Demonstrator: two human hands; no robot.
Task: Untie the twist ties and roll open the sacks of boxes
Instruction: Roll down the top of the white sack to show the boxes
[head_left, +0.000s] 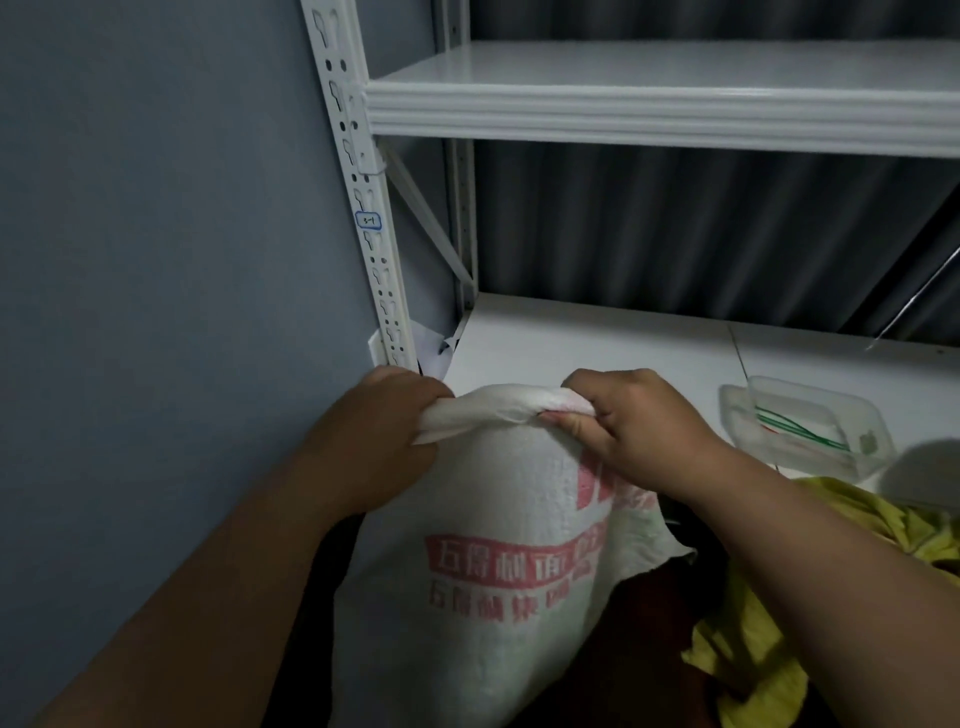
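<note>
**Item: white woven sack, rim held in both hands**

White woven sack (488, 561), red printed characters on its front; stands upright in front of the lower shelf (597, 343) of a white metal rack, close to the viewer; its top edge is bunched into a thick rolled band running between the two hands; contents not visible.

Left hand (374, 431): grips the left end of the rolled band, fingers (421, 387) curled over the top of it, clenched on the cloth.

Right hand (628, 421): grips the right end of the band, thumb beneath and fingers folded over, clenched on the cloth.

Clear plastic tray (810, 431): sits on the lower shelf, to the right of the sack and apart from it; holds thin green ties (795, 423), and something red that is too small to make out.

Yellow cloth (753, 623): crumpled, low right, partly beneath the right forearm.

Upper shelf (660, 111): white, ribbed front edge; rack upright (363, 208) at left bears a small blue-edged label (369, 221); grey wall (156, 260) to the left.
</note>
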